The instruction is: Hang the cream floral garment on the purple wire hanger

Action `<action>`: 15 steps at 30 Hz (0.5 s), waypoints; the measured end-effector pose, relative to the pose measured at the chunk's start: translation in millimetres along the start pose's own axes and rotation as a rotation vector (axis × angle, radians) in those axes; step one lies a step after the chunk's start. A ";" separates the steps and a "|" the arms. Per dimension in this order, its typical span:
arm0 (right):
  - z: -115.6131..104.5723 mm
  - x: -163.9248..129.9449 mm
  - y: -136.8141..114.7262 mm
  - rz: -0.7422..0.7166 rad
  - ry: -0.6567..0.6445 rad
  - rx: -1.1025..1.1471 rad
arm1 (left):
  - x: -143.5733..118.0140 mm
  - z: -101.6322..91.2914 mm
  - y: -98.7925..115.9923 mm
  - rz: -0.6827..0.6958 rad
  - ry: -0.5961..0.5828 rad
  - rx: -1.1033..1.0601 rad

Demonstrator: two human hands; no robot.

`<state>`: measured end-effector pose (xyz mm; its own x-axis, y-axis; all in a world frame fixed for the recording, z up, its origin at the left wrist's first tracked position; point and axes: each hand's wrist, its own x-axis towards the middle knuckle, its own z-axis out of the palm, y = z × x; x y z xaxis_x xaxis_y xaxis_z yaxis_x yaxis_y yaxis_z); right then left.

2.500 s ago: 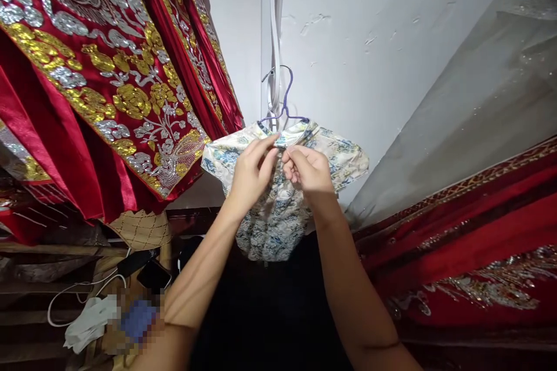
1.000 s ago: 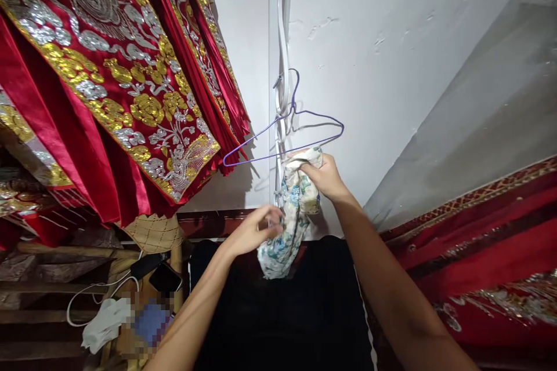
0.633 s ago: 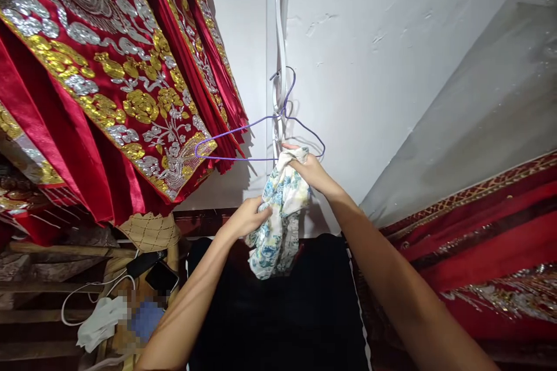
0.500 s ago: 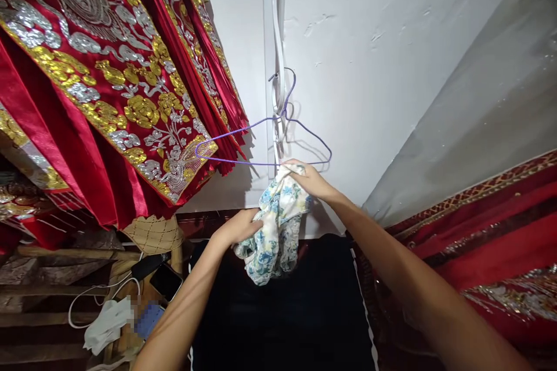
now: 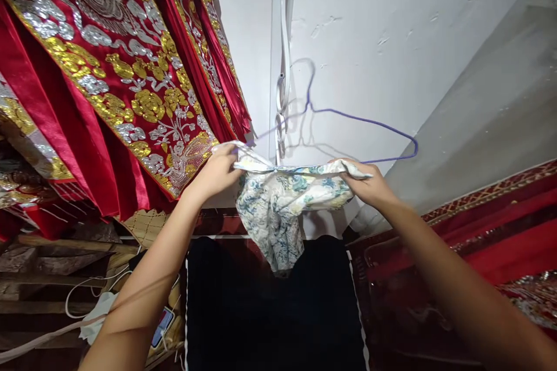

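Note:
A thin white garment (image 5: 278, 208) with a blue, green and yellow floral print hangs between my hands, its top edge pulled out sideways; the lower part drops in loose folds. My left hand (image 5: 223, 171) grips its left top corner. At the right top corner, my right hand (image 5: 365, 182) holds the cloth pinched between thumb and fingers. Behind the garment's top edge is a purple wire hanger (image 5: 369, 120), its right end sticking out past the cloth. The hanger's left end meets the cloth near my left hand; I cannot tell whether it is inside.
White rings on a strap (image 5: 281, 93) hang against the white wall. Red embroidered garments (image 5: 148, 87) hang at left, and red cloth (image 5: 491, 243) lies behind clear plastic at right. A phone (image 5: 162, 327) and white cables rest on a wooden stool at lower left.
My hands have moved apart, spreading the bunched garment wide and raising it to the hanger. The hanger has shifted right and its hook has come away from the white rings.

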<state>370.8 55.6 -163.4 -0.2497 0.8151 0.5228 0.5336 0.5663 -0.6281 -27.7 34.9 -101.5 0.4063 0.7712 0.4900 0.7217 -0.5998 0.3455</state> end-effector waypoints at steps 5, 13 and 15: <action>13.5 -6.6 -16.6 0.055 -0.056 -0.002 | 25.3 -5.3 34.6 0.134 0.107 0.128; 1.2 -17.6 -49.1 0.040 0.206 -0.039 | 46.0 13.3 28.6 0.199 0.238 -0.149; -20.7 -14.1 -47.6 0.029 0.449 -0.167 | 46.7 9.1 24.6 0.185 0.262 -0.132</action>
<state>365.7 14.7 -128.9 0.1207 0.6762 0.7268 0.6669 0.4871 -0.5639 14.2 58.1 -77.5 0.3536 0.5762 0.7368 0.5635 -0.7600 0.3239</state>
